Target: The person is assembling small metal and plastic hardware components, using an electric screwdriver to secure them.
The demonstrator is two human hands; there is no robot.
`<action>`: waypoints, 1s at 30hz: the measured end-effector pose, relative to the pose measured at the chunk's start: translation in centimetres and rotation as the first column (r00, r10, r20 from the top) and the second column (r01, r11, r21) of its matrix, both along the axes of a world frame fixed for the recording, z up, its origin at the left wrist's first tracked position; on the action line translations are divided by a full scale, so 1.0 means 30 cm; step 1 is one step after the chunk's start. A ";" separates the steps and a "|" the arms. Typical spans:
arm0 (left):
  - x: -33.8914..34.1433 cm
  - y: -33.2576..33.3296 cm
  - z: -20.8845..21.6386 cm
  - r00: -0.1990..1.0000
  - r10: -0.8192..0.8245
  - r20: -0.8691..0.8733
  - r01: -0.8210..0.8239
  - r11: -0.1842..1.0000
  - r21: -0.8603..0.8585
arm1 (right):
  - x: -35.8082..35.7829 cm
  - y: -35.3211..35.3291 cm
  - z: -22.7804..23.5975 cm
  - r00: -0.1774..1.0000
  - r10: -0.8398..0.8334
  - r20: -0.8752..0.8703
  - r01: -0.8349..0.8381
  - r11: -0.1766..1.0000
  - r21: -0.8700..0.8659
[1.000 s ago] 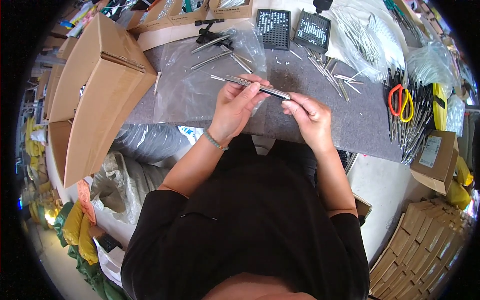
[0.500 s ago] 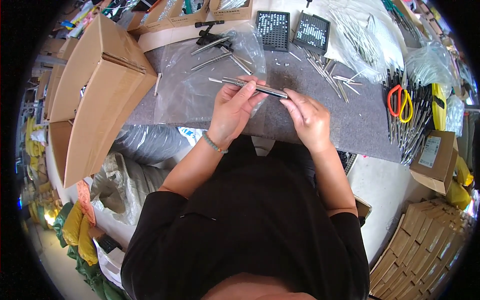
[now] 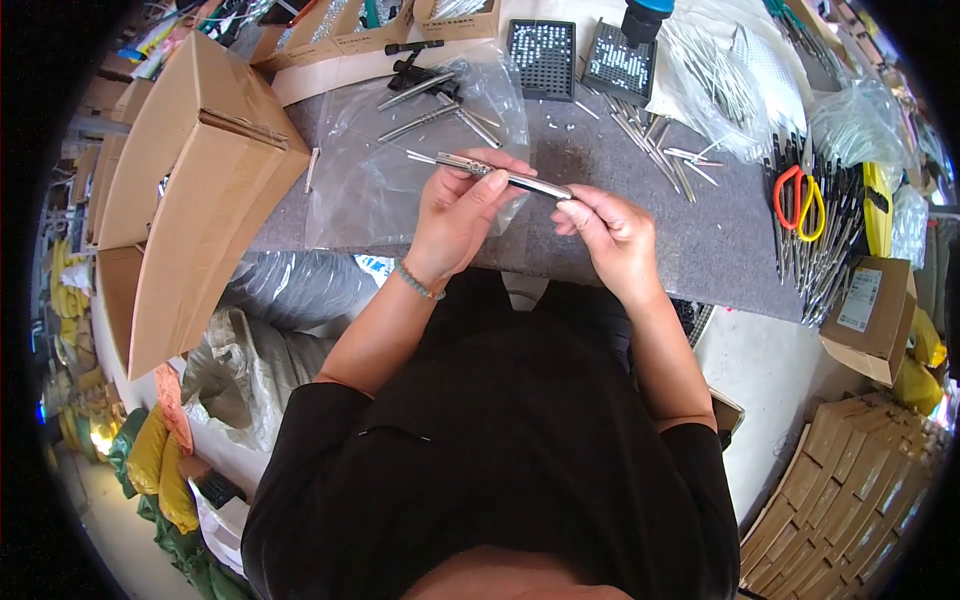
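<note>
Between my two hands lies a slim silver metal tube (image 3: 530, 184) with a dark stripe along it, tilted down to the right. My left hand (image 3: 462, 205) grips its left part, thumb on top, and a thin rod (image 3: 421, 157) sticks out past that end. At the other end, the thumb and fingers of my right hand (image 3: 610, 228) pinch the tube. Beyond my left hand, several similar metal tubes (image 3: 420, 122) and a black clamp-like part (image 3: 412, 72) rest on a clear plastic bag (image 3: 345, 180).
Two black perforated trays (image 3: 543, 88) hold small light pieces; a blue-and-black tool (image 3: 646, 18) hangs over the right one. Loose thin rods (image 3: 655, 150) lie behind my right hand. Scissors (image 3: 789, 200) rest on dark rods at right. A tall cardboard box (image 3: 215, 190) stands at left.
The blue-and-black tool has come lower into view above the right tray. My hands and the tube have shifted slightly left, still gripping it at both ends.
</note>
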State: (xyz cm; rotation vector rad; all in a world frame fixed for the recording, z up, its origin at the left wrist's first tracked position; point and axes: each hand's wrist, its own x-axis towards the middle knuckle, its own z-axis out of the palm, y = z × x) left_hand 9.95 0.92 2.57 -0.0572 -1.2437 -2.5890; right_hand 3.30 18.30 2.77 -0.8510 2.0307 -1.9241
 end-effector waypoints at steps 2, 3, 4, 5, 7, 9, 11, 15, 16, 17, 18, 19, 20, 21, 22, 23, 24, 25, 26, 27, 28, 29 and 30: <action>-0.002 -0.001 -0.004 1.000 -0.002 -0.007 0.002 1.000 -0.006 | -0.001 -0.001 -0.005 0.999 0.009 0.049 -0.008 0.999 -0.036; -0.004 -0.003 -0.011 1.000 0.003 0.006 -0.003 1.000 0.007 | 0.000 -0.003 -0.004 1.000 -0.007 0.024 0.007 1.000 -0.003; -0.004 -0.004 -0.018 1.000 0.007 0.019 -0.008 1.000 0.019 | 0.000 -0.005 -0.003 1.000 -0.022 -0.003 0.022 0.999 0.029; -0.002 -0.001 -0.021 1.000 0.008 0.020 -0.008 1.000 0.019 | 0.000 -0.007 0.001 1.000 -0.022 -0.002 0.022 0.999 0.029; -0.007 0.007 -0.030 0.999 0.035 0.036 -0.036 0.998 0.046 | -0.005 -0.010 0.007 0.998 -0.026 -0.056 0.031 0.995 0.090; -0.007 0.013 -0.036 0.997 0.057 0.044 -0.059 0.997 0.043 | 0.000 -0.015 0.002 0.998 -0.031 -0.052 0.035 0.997 0.074; -0.007 0.020 -0.044 0.995 0.080 0.052 -0.082 0.996 0.039 | 0.002 -0.016 -0.004 0.998 -0.034 -0.048 0.037 0.998 0.058; -0.013 0.036 -0.039 0.991 0.065 0.116 -0.067 0.998 0.012 | -0.011 -0.007 -0.011 0.998 -0.060 0.003 0.060 0.992 0.109; -0.013 0.040 -0.028 0.984 0.046 0.173 -0.046 0.999 -0.003 | -0.016 -0.002 -0.016 0.998 -0.067 0.015 0.064 0.990 0.126; -0.003 0.031 -0.010 0.984 0.046 0.173 -0.046 0.999 -0.002 | -0.020 0.001 -0.027 0.998 -0.066 0.015 0.064 0.990 0.127; 0.009 0.017 0.021 0.932 -0.029 0.362 0.158 0.929 -0.333 | -0.028 0.011 -0.041 0.993 -0.112 -0.020 0.114 0.986 0.125; 0.024 0.000 0.039 0.837 -0.019 0.546 0.392 0.718 -0.576 | -0.037 0.013 -0.048 0.987 -0.153 -0.053 0.159 0.980 0.118; 0.034 -0.007 0.038 0.975 0.114 0.190 0.145 0.321 -0.936 | -0.051 0.015 -0.048 0.986 -0.156 -0.054 0.162 0.980 0.119; 0.019 -0.008 0.058 0.975 0.113 0.192 0.147 0.325 -0.934 | -0.056 0.020 -0.050 0.981 -0.154 -0.118 0.170 0.976 0.139; -0.021 -0.011 0.098 0.985 0.088 -0.148 -0.150 0.017 -0.989 | -0.060 0.026 -0.050 0.972 -0.149 -0.182 0.178 0.971 0.159; -0.059 -0.011 0.115 0.892 -0.038 -0.451 -0.444 -0.268 -0.855 | -0.060 0.033 -0.052 0.972 -0.147 -0.181 0.177 0.970 0.165; -0.091 -0.012 0.111 0.872 -0.079 -0.483 -0.484 -0.290 -0.826 | -0.066 0.036 -0.050 0.961 -0.121 -0.247 0.165 0.972 0.169; -0.109 -0.026 0.089 0.872 -0.073 -0.484 -0.482 -0.296 -0.824 | -0.069 0.030 -0.049 0.946 -0.089 -0.311 0.148 0.974 0.170; -0.123 -0.038 0.050 0.917 -0.105 -0.384 -0.398 -0.208 -0.894 | -0.071 0.023 -0.052 0.946 -0.083 -0.313 0.141 0.976 0.168; -0.136 -0.037 0.032 0.947 -0.154 -0.283 -0.301 -0.114 -0.947 | -0.072 0.022 -0.062 0.965 -0.096 -0.245 0.133 0.981 0.141; -0.143 -0.036 0.016 0.946 -0.157 -0.285 -0.303 -0.111 -0.946 | -0.075 0.021 -0.066 0.979 -0.106 -0.177 0.127 0.985 0.113; -0.150 -0.035 0.001 0.952 -0.133 -0.274 -0.285 -0.072 -0.956 | -0.079 0.019 -0.066 0.978 -0.109 -0.179 0.131 0.985 0.115; -0.157 -0.032 -0.008 0.959 -0.111 -0.261 -0.266 -0.032 -0.964 | -0.081 0.019 -0.067 0.987 -0.117 -0.113 0.132 0.982 0.134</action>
